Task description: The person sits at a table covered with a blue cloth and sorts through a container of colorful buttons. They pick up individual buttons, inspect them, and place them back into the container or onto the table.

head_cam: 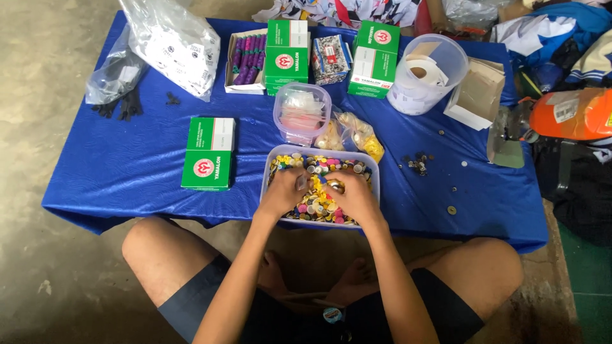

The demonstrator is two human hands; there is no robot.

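Two hands are working inside the tray, a pale rectangular tub of mixed coloured buttons sitting at the near edge of the blue cloth, about midway along it. The left hand is resting palm down on the buttons in the tray's left half, its fingers curled and pinching something small and grey at their tips; what that piece is cannot be told. The right hand is lying beside it in the right half, fingers bent around a small shiny piece, the grip narrow. The two hands are nearly touching above the heap, so the buttons are lying under and between the fingertips. The tray's long axis is running left to right, parallel to the near edge. Just behind it a clear tub and two small bags are standing. A green box is lying flat toward the left edge, more green boxes are lining the far edge, and loose buttons are lying scattered toward the right edge.
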